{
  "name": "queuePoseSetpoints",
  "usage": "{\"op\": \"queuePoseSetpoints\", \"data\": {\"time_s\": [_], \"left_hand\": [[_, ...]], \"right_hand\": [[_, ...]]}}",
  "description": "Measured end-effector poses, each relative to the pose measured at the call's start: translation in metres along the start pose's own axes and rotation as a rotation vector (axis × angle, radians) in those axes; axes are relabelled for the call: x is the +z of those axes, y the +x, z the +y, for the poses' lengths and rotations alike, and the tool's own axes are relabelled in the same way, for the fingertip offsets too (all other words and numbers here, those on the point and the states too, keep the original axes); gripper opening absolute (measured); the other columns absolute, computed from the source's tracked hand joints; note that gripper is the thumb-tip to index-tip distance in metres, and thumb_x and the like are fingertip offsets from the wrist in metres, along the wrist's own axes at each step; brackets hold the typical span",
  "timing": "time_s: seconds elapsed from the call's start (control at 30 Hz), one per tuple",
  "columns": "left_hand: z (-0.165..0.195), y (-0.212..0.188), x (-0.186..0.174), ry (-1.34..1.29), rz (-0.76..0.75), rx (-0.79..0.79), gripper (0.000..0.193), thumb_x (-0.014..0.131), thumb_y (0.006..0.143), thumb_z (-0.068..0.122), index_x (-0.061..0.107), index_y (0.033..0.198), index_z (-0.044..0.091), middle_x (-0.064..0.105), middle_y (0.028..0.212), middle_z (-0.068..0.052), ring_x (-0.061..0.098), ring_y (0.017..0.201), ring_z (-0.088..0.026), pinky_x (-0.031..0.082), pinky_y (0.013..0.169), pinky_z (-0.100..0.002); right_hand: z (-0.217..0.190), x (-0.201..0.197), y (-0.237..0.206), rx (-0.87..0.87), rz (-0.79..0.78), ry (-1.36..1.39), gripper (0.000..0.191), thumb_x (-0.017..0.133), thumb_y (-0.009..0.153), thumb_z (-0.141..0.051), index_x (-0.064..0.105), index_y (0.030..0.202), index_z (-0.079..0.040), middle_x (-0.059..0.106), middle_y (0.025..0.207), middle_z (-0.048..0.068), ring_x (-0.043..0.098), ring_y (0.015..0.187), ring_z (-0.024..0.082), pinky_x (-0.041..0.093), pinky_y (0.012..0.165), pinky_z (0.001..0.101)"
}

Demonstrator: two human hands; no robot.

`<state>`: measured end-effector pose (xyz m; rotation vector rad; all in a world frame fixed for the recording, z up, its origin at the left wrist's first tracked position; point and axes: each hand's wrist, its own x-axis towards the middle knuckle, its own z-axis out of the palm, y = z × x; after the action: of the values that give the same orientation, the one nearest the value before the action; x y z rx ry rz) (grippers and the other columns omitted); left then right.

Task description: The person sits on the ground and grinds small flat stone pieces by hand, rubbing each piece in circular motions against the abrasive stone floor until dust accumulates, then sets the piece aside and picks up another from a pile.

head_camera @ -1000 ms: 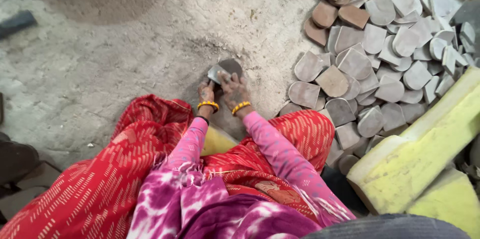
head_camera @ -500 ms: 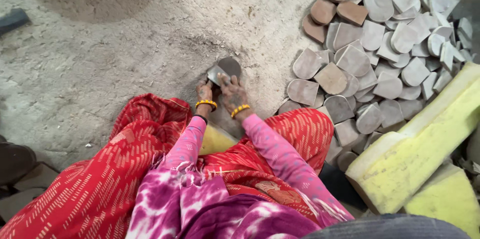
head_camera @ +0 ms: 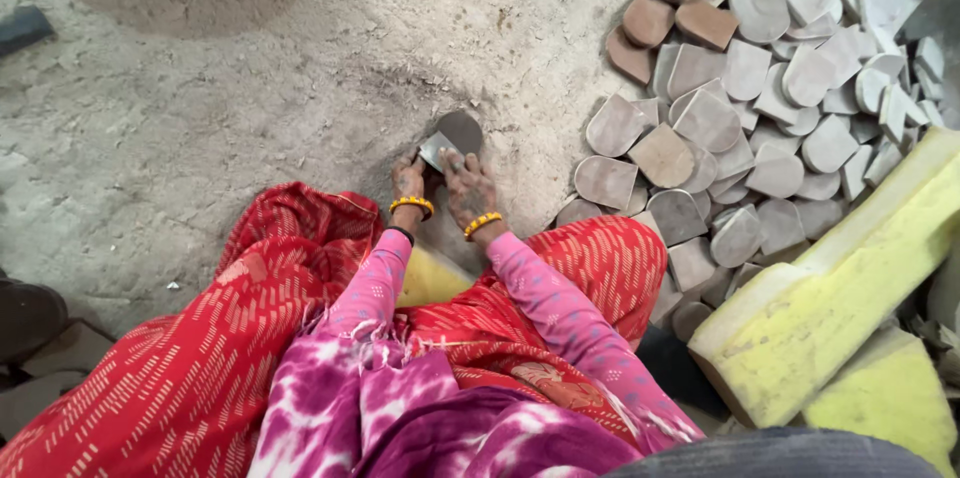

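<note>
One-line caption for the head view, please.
Both hands hold a rounded grey piece over the dusty floor, beside a heap of similar pieces.

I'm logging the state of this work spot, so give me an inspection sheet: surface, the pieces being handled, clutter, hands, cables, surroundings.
Surface: dusty ground coated in pale powder, rough and uneven.
Things in hand: a dark rounded piece on the ground, with a small flat grey piece held against it.
Clutter: a heap of grey and brown half-round pieces spread to the right.
Hands: left hand and right hand both at the dark piece, dusty, each wrist with a yellow bangle.
Cables: nothing seen.
Surroundings: yellow foam blocks at the right; a dark object at the upper left edge, too cropped to identify.
</note>
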<state>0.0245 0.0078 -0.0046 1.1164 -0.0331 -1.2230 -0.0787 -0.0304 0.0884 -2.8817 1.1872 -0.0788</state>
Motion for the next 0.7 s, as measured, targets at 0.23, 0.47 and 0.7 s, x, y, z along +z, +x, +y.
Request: {"op": "queuePoseSetpoints", "data": {"time_s": [0.23,0.47,0.7], "left_hand": [[0.0097,0.0006,-0.0009,-0.125,-0.073,-0.069,0.029,0.05,0.102,0.008,0.066,0.127,0.004,0.073,0.113,-0.012,0.075,0.092,-0.027,0.066,0.078,-0.045],[0.0021,0.0039,0.0013,-0.105,-0.005,-0.057,0.022,0.057,0.111,0.007,0.064,0.126,-0.007,0.072,0.11,-0.019,0.073,0.089,-0.033,0.065,0.076,-0.047],[0.0077,0.0009,-0.0029,-0.105,-0.074,-0.118,0.031,0.048,0.103,0.009,0.064,0.13,0.004,0.074,0.112,-0.014,0.076,0.092,-0.032,0.067,0.075,-0.046]], "right_hand": [[0.0044,-0.0007,0.0053,0.167,0.007,-0.052,0.059,0.052,0.088,-0.01,0.052,0.147,-0.012,0.059,0.137,0.002,0.056,0.123,0.025,0.049,0.091,0.0429],[-0.0016,0.0008,0.0021,0.0,0.052,0.011,0.065,0.051,0.085,-0.012,0.046,0.15,-0.004,0.058,0.139,0.007,0.056,0.118,0.03,0.05,0.092,0.0436],[0.0021,-0.0004,0.0067,0.19,-0.041,-0.038,0.062,0.052,0.085,-0.006,0.05,0.147,-0.007,0.058,0.135,0.007,0.056,0.117,0.028,0.05,0.093,0.0403]]}}
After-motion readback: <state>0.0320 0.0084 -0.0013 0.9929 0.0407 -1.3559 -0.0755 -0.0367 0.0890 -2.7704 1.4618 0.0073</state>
